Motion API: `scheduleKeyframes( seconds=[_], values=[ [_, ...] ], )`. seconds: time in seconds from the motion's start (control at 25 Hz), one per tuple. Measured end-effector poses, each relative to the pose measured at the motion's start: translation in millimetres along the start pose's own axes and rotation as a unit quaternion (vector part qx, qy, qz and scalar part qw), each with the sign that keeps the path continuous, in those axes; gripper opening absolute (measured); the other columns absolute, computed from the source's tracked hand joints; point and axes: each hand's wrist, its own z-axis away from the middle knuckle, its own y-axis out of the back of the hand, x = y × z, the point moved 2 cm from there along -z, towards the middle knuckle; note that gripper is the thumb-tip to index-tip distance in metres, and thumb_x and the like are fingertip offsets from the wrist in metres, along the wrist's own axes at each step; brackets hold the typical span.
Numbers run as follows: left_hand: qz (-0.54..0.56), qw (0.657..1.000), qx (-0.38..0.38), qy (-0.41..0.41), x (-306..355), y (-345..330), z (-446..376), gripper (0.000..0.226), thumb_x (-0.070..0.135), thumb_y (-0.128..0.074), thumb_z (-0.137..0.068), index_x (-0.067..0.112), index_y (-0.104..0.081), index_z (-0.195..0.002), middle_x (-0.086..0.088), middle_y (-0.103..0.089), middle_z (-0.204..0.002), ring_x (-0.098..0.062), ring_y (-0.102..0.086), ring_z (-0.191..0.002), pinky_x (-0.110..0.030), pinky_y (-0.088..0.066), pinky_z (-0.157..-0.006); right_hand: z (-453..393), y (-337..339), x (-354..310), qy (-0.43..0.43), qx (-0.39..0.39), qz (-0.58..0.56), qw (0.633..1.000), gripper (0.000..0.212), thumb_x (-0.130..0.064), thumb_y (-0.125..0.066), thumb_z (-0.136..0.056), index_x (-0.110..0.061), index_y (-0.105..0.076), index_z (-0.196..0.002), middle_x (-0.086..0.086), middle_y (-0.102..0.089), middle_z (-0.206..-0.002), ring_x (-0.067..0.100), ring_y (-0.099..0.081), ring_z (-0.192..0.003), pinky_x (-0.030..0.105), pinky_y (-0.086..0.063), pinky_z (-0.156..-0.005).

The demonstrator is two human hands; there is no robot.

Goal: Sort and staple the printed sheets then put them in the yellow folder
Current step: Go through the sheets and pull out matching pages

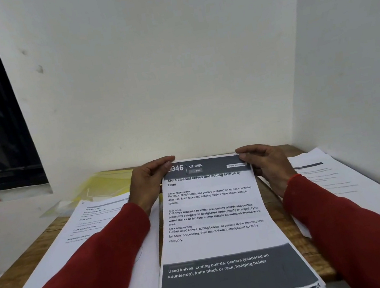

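Item: printed sheet headed "KITCHEN", centre of the frame, lower half. It is held at its far corners and runs toward the bottom edge of the frame; whether one sheet or several are held together cannot be told.

Hands: the left hand is curled round the sheet's far-left corner, thumb on the printed face over the first digit of the number. The right hand is curled round the far-right corner in the same way. Both sleeves are red.

Orientation: the long axis runs from the bottom of the frame up toward the wall. The dark header band is at the far end, the dark footer block at the near end. The text is upright to the viewer, printed side up.

Other task items: the yellow folder is seen left of centre, behind the left hand, on the wooden table. A left pile of printed sheets lies under the left forearm. A right pile of printed sheets lies at the right of the frame, beside the right forearm. No stapler is seen.

Progress, as judged: sorting appears to be in hand, with sheets in separate piles and one held for reading or squaring. No staple can be made out on any sheet. Nothing is seen going into the folder, though its contents cannot be told. Stapling and filing are judged to remain.
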Motion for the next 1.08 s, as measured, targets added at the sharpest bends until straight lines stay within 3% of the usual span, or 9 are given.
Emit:
scheduleKeyframes(
  seconds=[0.16, 0.48, 0.6, 0.68, 0.88, 1.08],
  values=[
    [-0.012, 1.000, -0.003, -0.011, -1.5, 0.2, -1.4, 0.018, 0.008, -0.066, -0.093, 0.016, -0.077, -0.105, 0.005, -0.075, -0.081, -0.008, -0.066, -0.070, -0.026, -0.054, -0.063, -0.4, 0.6, 0.5, -0.012, 0.001, -0.009, 1.000, 0.014, 0.005, -0.069, -0.082, -0.006, -0.074, -0.089, 0.009, -0.072, -0.078, 0.017, -0.065, -0.066, 0.022, -0.055, -0.057],
    [-0.041, 0.999, -0.018, -0.022, -2.2, 1.7, -1.4, 0.014, 0.010, -0.067, -0.093, 0.016, -0.077, -0.101, 0.001, -0.076, -0.083, -0.013, -0.067, -0.074, -0.035, -0.059, -0.065, -3.6, 3.9, 3.1, 0.005, -0.002, 0.017, 1.000, 0.014, 0.003, -0.070, -0.083, -0.007, -0.076, -0.091, 0.008, -0.073, -0.082, 0.016, -0.067, -0.071, 0.022, -0.056, -0.062],
    [-0.080, 0.996, -0.026, -0.018, -6.9, 2.9, -2.7, 0.013, 0.010, -0.068, -0.093, 0.016, -0.077, -0.098, 0.006, -0.075, -0.078, -0.007, -0.067, -0.070, -0.027, -0.057, -0.058, -7.0, 6.6, 9.0, -0.008, -0.005, 0.054, 0.998, 0.015, 0.003, -0.071, -0.082, -0.005, -0.076, -0.092, 0.010, -0.074, -0.086, 0.018, -0.067, -0.075, 0.023, -0.056, -0.066],
    [-0.083, 0.996, -0.039, 0.013, -10.7, 2.0, -2.6, 0.013, 0.008, -0.068, -0.092, 0.016, -0.077, -0.097, 0.005, -0.075, -0.075, -0.009, -0.067, -0.068, -0.026, -0.057, -0.056, -7.6, 7.7, 10.2, -0.012, -0.006, 0.073, 0.997, 0.017, 0.004, -0.071, -0.081, -0.004, -0.077, -0.094, 0.008, -0.075, -0.084, 0.016, -0.068, -0.073, 0.022, -0.056, -0.065],
    [-0.067, 0.993, -0.054, 0.076, -15.3, 2.2, 1.2, 0.020, 0.004, -0.074, -0.086, 0.008, -0.073, -0.105, -0.018, -0.071, -0.086, -0.014, -0.070, -0.062, -0.026, -0.056, -0.050, -5.9, 9.3, 9.7, -0.064, -0.026, 0.066, 0.995, 0.017, 0.011, -0.065, -0.082, -0.003, -0.073, -0.088, 0.004, -0.073, -0.071, 0.012, -0.068, -0.059, 0.020, -0.054, -0.054],
    [-0.081, 0.983, -0.087, 0.138, -17.9, 1.2, 2.9, 0.023, 0.005, -0.078, -0.082, 0.002, -0.072, -0.104, -0.019, -0.076, -0.091, -0.015, -0.071, -0.065, -0.026, -0.058, -0.053, -6.8, 18.8, 14.5, -0.126, -0.047, 0.126, 0.983, 0.019, 0.009, -0.066, -0.083, 0.002, -0.072, -0.099, 0.012, -0.070, -0.083, 0.015, -0.065, -0.061, 0.020, -0.051, -0.050]
  ],
)
